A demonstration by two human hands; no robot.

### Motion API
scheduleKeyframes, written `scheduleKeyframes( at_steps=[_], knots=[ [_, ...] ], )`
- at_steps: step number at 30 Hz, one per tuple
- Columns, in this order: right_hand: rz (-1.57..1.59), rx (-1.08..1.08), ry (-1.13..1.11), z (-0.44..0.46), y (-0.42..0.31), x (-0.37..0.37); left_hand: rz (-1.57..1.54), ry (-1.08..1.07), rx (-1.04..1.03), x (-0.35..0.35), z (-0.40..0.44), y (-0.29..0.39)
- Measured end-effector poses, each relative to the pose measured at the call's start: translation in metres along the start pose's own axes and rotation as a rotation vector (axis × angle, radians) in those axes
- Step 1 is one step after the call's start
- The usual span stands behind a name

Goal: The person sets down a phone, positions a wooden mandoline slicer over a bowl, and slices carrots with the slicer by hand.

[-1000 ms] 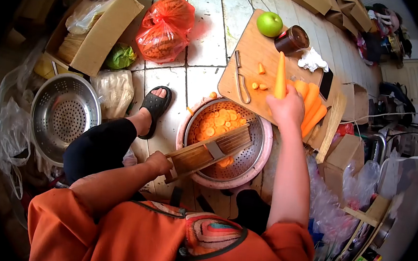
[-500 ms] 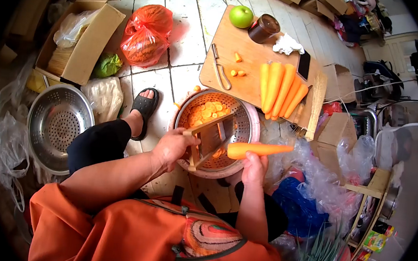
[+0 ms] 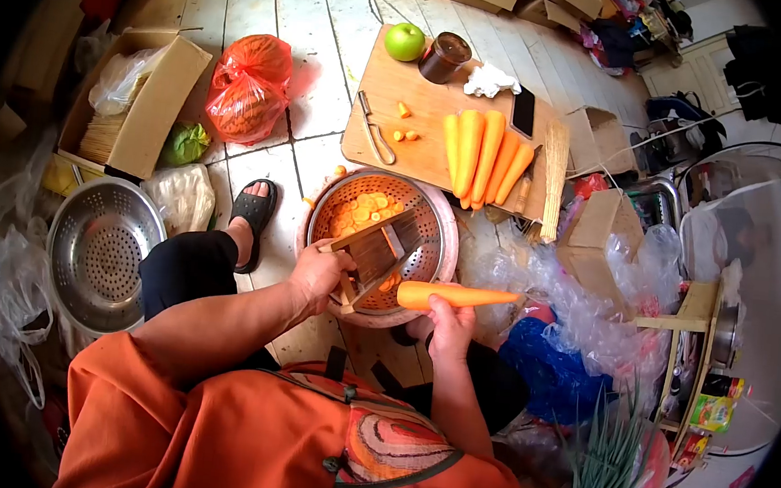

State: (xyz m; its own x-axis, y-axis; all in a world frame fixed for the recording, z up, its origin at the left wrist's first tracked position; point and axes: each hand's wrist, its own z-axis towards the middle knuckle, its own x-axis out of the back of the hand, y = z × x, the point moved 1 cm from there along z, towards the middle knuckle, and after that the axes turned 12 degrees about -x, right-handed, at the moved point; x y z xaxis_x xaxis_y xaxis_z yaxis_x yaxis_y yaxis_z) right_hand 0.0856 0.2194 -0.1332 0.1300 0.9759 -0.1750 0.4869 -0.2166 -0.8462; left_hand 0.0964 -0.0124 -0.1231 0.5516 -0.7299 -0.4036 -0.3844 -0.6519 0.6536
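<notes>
My left hand (image 3: 317,275) is closed round the near end of a wooden slicer (image 3: 373,259), which slants over a metal colander (image 3: 424,258). The colander sits in a pink basin (image 3: 451,256) and holds orange carrot slices (image 3: 356,212). My right hand (image 3: 450,325) grips a peeled carrot (image 3: 432,296) right of the slicer, its thick end toward the slicer and its thin tip pointing right. Several whole carrots (image 3: 485,155) lie side by side on a wooden board (image 3: 420,95), with a peeler (image 3: 377,135) and small carrot ends (image 3: 404,109) to their left.
A green apple (image 3: 405,41), a dark jar (image 3: 444,58), white tissue (image 3: 491,81) and a phone (image 3: 523,112) are on the board's far part. An empty colander (image 3: 107,257), an open box (image 3: 150,110) and red-bagged goods (image 3: 249,89) stand left. Plastic bags (image 3: 579,291) lie right.
My right hand has brought the carrot from the board down beside the slicer and turned it sideways. My left hand has shifted on the slicer, which is now more steeply angled. The whole view has also shifted.
</notes>
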Motion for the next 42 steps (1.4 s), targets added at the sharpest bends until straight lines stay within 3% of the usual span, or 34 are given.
scheduleKeyframes(
  at_steps=[2,6,12,16,20,22,35,42],
  knots=[
    [-0.010,0.002,0.000,-0.007,0.001,0.003,-0.022,0.021,-0.043,0.001,-0.023,0.008],
    [0.041,0.031,0.007,-0.029,-0.013,-0.004,-0.127,-0.137,-0.141,0.024,-0.072,0.036],
    [0.035,0.076,-0.056,-0.047,-0.013,-0.003,-0.159,-0.135,-0.239,0.047,-0.123,0.068],
    [-0.075,0.240,-0.108,-0.056,-0.006,-0.011,-0.260,-0.146,-0.343,0.045,-0.120,0.073],
    [-0.122,0.230,-0.136,-0.069,-0.007,-0.013,-0.302,-0.099,-0.307,0.032,-0.107,0.081],
    [-0.124,0.117,-0.163,-0.075,-0.009,-0.014,-0.253,-0.163,-0.326,0.029,-0.095,0.075],
    [-0.222,0.125,-0.210,-0.080,-0.008,-0.021,-0.409,-0.120,-0.408,0.043,-0.074,0.048],
    [-0.211,0.101,-0.216,-0.077,-0.002,-0.027,-0.407,-0.110,-0.325,0.033,-0.060,0.041]
  ],
)
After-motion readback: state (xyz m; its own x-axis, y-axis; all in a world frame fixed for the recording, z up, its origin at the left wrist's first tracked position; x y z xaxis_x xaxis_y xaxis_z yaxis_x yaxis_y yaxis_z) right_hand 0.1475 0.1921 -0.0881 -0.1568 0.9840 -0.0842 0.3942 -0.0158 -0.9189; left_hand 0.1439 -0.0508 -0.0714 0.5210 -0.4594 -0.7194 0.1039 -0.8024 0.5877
